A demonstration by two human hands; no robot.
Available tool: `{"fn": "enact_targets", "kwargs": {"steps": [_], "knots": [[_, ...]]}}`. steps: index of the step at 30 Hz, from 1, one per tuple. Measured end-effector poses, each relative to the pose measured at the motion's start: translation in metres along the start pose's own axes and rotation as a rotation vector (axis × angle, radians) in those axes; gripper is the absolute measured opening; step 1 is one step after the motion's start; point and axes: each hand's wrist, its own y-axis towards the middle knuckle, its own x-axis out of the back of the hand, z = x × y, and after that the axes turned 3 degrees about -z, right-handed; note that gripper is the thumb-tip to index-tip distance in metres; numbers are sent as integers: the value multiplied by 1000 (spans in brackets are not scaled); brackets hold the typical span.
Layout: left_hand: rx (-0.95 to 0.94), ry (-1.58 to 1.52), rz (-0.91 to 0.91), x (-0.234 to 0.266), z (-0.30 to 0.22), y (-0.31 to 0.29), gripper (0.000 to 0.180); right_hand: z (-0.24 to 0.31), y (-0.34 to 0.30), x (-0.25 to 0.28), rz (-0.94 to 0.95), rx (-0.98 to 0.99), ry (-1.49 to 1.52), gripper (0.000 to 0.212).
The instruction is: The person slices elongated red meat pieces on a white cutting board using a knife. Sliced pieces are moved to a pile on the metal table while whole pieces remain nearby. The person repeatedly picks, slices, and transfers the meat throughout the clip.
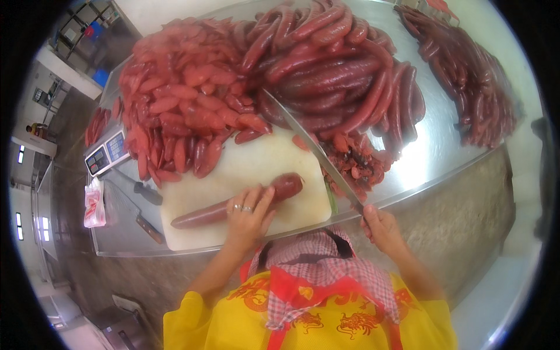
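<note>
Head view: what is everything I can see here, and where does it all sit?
Whole sausage: one, dark red, on the cutting board.
Cutting board: one, white, table front.
Long knife: one, steel.
Cut pieces: heap, bright red, behind board.
Whole sausages: heap, dark red, back right.
Second sausage heap: dark red, far right.
Trimmings: small pile, right of board.
Scale: one, left.
Spare knives: two, left.
Table: steel.
Left hand: on the sausage.
Right hand: grips the knife.
</note>
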Motion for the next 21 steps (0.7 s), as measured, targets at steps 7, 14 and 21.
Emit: {"fn": "enact_targets", "kwargs": {"steps": [7, 14, 21], "knots": [[275, -39, 509, 17, 25, 70, 75, 1, 3, -6, 63, 27, -30, 64], [30, -292, 616, 33, 33, 56, 54, 1, 1, 6, 67, 139, -227, 64], [122, -170, -77, -4, -5, 19, 56, 19, 8, 17, 102, 226, -514, 61]]}}
